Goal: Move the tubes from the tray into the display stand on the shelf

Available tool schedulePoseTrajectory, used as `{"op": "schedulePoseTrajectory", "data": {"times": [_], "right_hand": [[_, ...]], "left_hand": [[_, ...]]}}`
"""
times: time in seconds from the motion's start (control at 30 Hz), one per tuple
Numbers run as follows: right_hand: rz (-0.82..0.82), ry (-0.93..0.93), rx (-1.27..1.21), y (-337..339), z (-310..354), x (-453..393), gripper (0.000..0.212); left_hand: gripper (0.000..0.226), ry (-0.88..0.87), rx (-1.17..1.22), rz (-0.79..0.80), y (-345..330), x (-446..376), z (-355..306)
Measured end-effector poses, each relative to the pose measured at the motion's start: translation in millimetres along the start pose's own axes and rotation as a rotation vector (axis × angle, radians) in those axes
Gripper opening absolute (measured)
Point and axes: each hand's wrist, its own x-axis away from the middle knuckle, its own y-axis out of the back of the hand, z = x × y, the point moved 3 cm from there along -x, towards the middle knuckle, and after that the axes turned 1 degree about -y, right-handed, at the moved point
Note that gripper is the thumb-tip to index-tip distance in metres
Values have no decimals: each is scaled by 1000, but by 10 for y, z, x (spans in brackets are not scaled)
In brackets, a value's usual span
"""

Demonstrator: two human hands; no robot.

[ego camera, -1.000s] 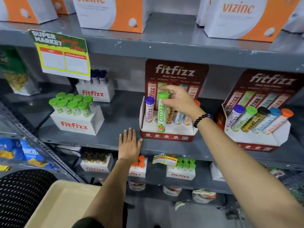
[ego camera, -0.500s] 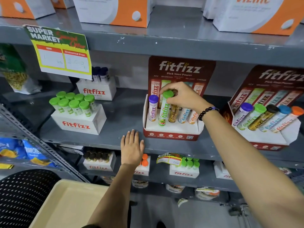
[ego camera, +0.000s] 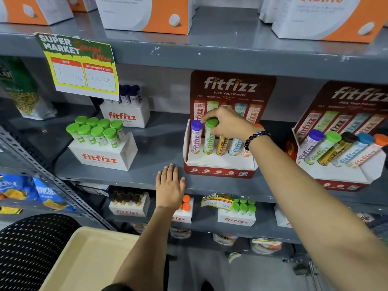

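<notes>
1. The green-capped white tube stands upright in the second slot of the red-and-white cardboard display stand, between a purple-capped tube on its left and a gold-labelled tube on its right.
2. The right hand pinches the green cap from above, fingertips closed on it.
3. The tube's base seems seated in the slot, though the stand's front lip hides the bottom, so this is likely the last press of placing it.
4. The left hand lies flat, fingers spread and gripping nothing, on the grey metal shelf edge just beside the stand.
5. The beige plastic tray sits low in front; its visible part shows no tubes.
6. Next, the right hand needs to let go without tipping the neighbours.
</notes>
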Motion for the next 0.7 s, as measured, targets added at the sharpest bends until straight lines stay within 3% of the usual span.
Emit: {"op": "schedulePoseTrajectory", "data": {"times": [0.33, 0.53, 0.7], "right_hand": [[7, -22, -33, -78, -112, 53, 43], [12, 1, -4, -71, -123, 148, 66], [-239, 43, 18, -32, -93, 533, 58]], "left_hand": [[62, 15, -35, 23, -1, 4, -4], [54, 14, 9, 75, 58, -7, -20], [57, 8, 80, 83, 279, 63, -94]]}}
